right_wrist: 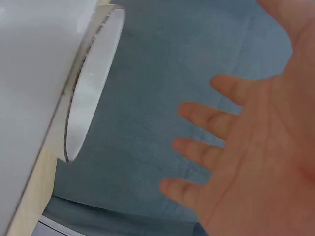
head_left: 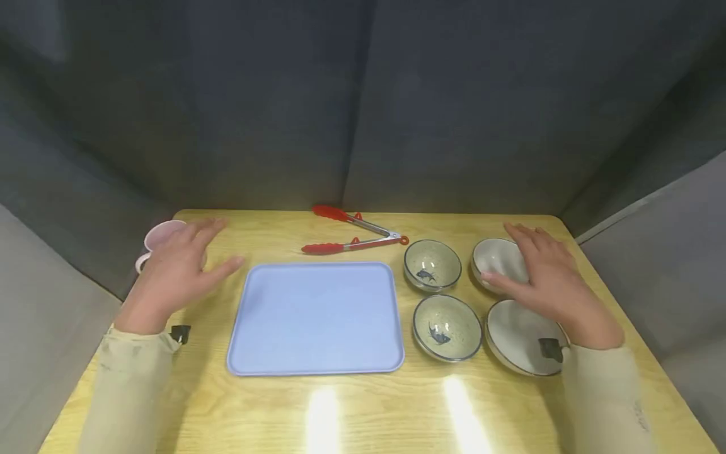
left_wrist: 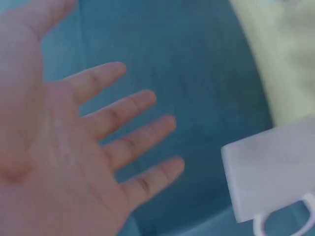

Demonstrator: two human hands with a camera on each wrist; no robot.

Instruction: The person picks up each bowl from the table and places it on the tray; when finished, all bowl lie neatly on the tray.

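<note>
My left hand hovers over the table's left side, fingers spread and holding nothing. Partly behind it stands a pink mug; the left wrist view shows the mug with its handle, apart from the fingers. My right hand, also with extended fingers and nothing in it, is above two white bowls on the right, a smaller one at the back and a larger one in front, and hides part of both. In the right wrist view, a white bowl lies apart from the fingers.
A light blue tray lies mid-table. Behind it rest red-tipped tongs, spread apart. Two greenish bowls with fish drawings, one behind and one in front, stand right of the tray. Dark curtains hang behind the wooden table.
</note>
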